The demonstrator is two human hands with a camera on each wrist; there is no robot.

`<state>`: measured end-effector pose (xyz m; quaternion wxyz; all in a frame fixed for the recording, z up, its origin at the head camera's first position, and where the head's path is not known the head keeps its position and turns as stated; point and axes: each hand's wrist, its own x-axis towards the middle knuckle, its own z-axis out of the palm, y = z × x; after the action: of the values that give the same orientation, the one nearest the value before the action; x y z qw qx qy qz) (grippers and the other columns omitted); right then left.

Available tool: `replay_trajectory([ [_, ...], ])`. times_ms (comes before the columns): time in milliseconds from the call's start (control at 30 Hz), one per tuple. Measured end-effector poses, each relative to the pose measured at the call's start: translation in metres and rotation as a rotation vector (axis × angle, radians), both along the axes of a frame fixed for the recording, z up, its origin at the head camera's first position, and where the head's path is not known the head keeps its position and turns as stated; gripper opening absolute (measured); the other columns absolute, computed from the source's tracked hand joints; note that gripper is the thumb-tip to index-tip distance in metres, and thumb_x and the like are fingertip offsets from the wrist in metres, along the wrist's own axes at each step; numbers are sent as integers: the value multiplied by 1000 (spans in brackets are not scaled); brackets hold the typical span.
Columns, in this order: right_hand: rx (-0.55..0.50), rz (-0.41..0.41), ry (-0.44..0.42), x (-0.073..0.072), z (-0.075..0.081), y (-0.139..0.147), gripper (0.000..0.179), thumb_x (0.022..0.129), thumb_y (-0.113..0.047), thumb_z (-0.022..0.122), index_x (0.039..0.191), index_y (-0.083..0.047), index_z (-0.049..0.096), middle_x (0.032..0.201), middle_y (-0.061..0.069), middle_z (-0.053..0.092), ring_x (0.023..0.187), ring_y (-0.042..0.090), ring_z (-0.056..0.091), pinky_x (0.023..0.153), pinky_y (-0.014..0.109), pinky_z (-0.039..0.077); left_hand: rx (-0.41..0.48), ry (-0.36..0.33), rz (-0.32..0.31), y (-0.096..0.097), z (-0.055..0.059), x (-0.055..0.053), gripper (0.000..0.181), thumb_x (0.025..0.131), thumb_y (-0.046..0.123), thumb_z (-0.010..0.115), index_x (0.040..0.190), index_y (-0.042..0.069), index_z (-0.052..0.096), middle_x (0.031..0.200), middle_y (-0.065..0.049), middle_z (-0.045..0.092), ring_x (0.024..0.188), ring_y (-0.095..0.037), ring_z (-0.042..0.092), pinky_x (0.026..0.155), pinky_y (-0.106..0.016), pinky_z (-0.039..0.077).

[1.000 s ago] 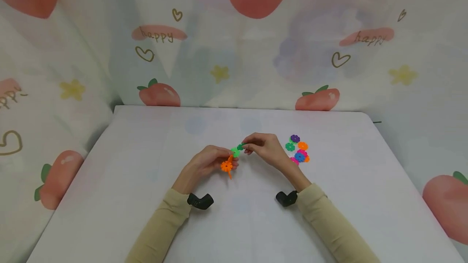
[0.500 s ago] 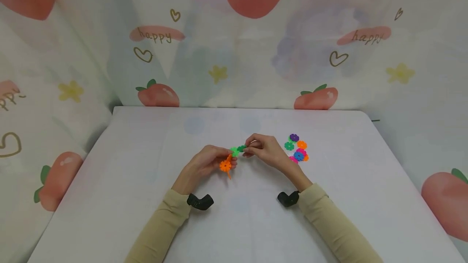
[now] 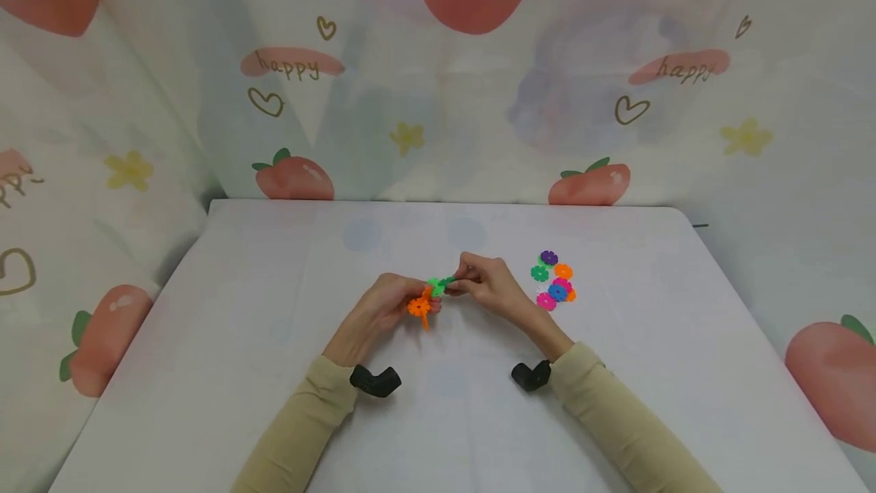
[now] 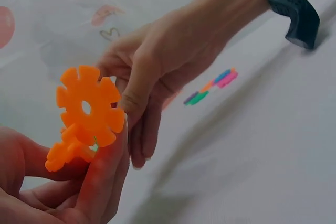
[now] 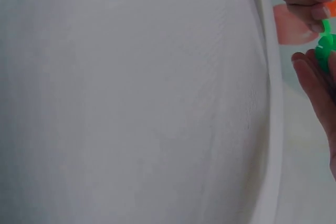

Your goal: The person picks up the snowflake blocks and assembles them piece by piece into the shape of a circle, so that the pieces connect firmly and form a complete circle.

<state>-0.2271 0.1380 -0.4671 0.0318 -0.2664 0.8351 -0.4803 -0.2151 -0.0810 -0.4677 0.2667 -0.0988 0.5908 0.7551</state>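
My left hand (image 3: 385,301) grips a small cluster of joined plastic snowflake discs just above the table. The cluster has notched orange discs (image 3: 419,306), one facing up in the left wrist view, and a light green disc (image 3: 436,290) at its right end. My right hand (image 3: 487,280) pinches a dark green disc (image 3: 446,281) between thumb and fingers. In the right wrist view that dark green disc (image 5: 323,52) meets the edge of the light green one (image 5: 326,27). Fingers hide part of both, so I cannot tell how deeply the notches interlock.
Several loose discs lie to the right of my right hand, among them a purple disc (image 3: 549,258), a blue disc (image 3: 557,293) and a pink disc (image 3: 546,302). They rest on a white-covered table (image 3: 274,402). A printed cloth (image 3: 438,97) hangs behind it.
My right hand has shifted slightly left, toward the cluster. The dark green disc has turned between its fingers, and the orange discs have tilted a little. My left hand stays nearly in place.
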Motion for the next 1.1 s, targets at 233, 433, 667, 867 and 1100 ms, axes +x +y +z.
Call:
replay_trajectory([
  [233,33,-48,-63,1,3,-5,9,97,-5,70,101,-5,62,97,13,80,86,22,79,86,39,62,2,56,-26,-3,3,1,31,98,-1,56,122,-20,62,85,-14,73,70,-19,74,78,-31,63],
  [433,101,-80,-120,9,5,-3,29,98,-15,70,120,-1,58,98,15,79,73,21,75,75,31,61,14,17,11,-2,1,0,32,98,-2,58,124,-20,60,87,-13,75,72,-19,75,79,-30,63],
  [667,197,-92,12,24,10,-12,23,95,-30,75,97,-10,64,84,0,70,66,11,60,61,22,52,21,31,80,-4,2,1,30,98,0,58,122,-19,62,92,-14,74,77,-19,75,79,-29,63],
  [867,320,6,26,37,17,-33,28,90,-32,81,95,-10,64,80,-5,68,67,6,56,60,20,48,-26,17,134,-3,1,2,29,97,2,63,120,-15,65,95,-9,68,83,-14,68,75,-20,60],
  [1100,310,-46,34,43,14,-46,17,89,-18,77,95,-9,64,74,-2,68,61,6,56,56,20,47,1,31,161,-5,-1,2,21,97,2,63,111,-11,69,88,-5,68,78,-12,66,73,-21,59],
])
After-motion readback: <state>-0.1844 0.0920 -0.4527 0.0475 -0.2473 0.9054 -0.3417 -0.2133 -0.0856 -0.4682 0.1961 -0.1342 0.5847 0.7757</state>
